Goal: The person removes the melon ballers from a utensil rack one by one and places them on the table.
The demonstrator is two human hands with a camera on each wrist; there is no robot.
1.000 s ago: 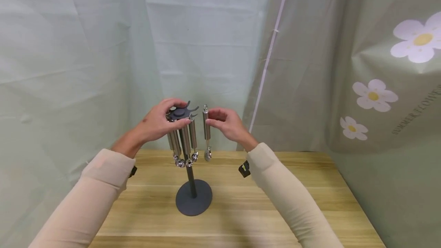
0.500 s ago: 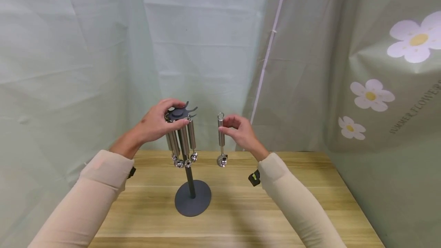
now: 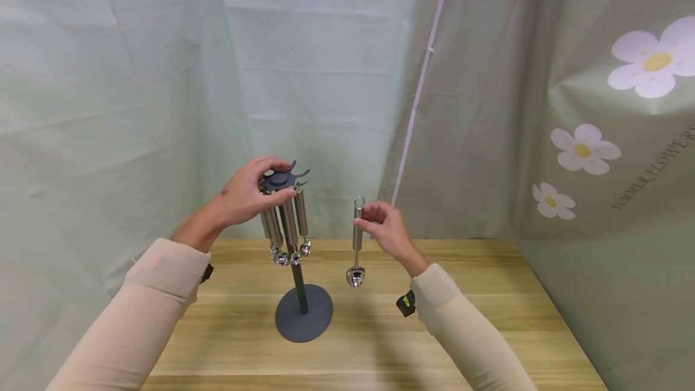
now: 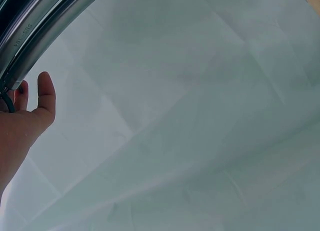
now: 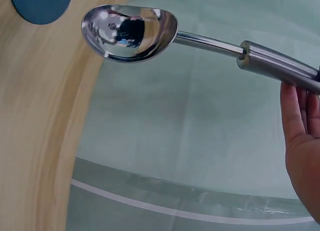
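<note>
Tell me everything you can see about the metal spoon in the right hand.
The spoon looks like polished steel: a thick cylindrical handle with a small ring on top, a thinner neck, and a deep oval bowl that mirrors the room. It hangs upright, bowl down, above the wooden table without touching it, right of the dark stand and apart from the utensils hanging there. The right hand pinches its upper handle; nothing else touches it.
</note>
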